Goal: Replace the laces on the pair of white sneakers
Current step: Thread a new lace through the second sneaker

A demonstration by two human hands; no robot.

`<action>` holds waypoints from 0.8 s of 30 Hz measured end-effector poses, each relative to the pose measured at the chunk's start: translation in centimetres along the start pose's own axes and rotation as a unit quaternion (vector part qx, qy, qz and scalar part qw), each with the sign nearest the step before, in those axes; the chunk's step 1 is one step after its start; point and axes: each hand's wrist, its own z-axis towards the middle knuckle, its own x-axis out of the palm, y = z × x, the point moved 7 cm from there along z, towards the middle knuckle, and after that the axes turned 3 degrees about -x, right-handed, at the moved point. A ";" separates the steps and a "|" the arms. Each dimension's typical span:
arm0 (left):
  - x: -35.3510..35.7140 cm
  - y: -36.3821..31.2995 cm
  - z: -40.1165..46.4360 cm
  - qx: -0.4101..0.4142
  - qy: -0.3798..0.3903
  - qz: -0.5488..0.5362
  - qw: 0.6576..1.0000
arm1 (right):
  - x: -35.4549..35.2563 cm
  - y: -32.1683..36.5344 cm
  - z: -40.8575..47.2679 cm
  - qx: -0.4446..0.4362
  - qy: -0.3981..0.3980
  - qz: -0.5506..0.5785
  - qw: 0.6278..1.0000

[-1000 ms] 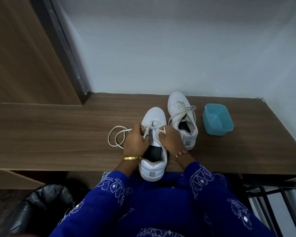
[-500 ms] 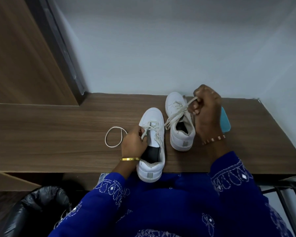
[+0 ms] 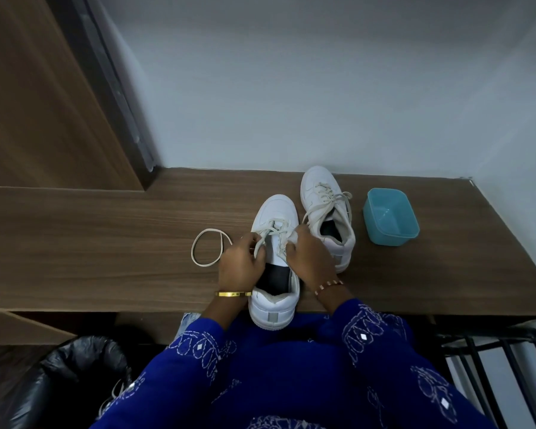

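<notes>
Both hands, left hand and right hand, pinch lace ends mid-threading the centre-frame near sneaker; next eyelet likely needs aim.

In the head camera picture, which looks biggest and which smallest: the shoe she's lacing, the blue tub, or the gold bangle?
Largest to smallest, as they look:
1. Near sneaker, though being closest to the camera enlarges it.
2. Blue tub.
3. Gold bangle on the left wrist, by far the smallest.
</notes>
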 end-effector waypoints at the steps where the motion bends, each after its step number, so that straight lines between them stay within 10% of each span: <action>1: 0.1 0.0 0.0 0.000 0.006 0.007 1.000 | -0.1 -0.1 0.1 -0.002 -0.016 -0.005 1.000; 10: 0.4 -0.5 0.2 0.013 0.022 0.062 0.998 | -1.6 0.5 0.8 -0.070 -0.070 0.087 0.991; 17: 0.8 -0.5 0.3 0.002 0.020 0.100 0.995 | -10.0 2.3 0.4 -0.038 -0.171 0.488 0.855; 21: 0.9 -0.5 0.3 0.006 0.022 0.114 0.993 | -15.5 3.3 0.3 -0.085 -0.226 0.582 0.777; 24: 1.0 -0.5 0.3 0.008 0.024 0.118 0.993 | -16.3 3.1 0.3 -0.085 -0.232 0.570 0.784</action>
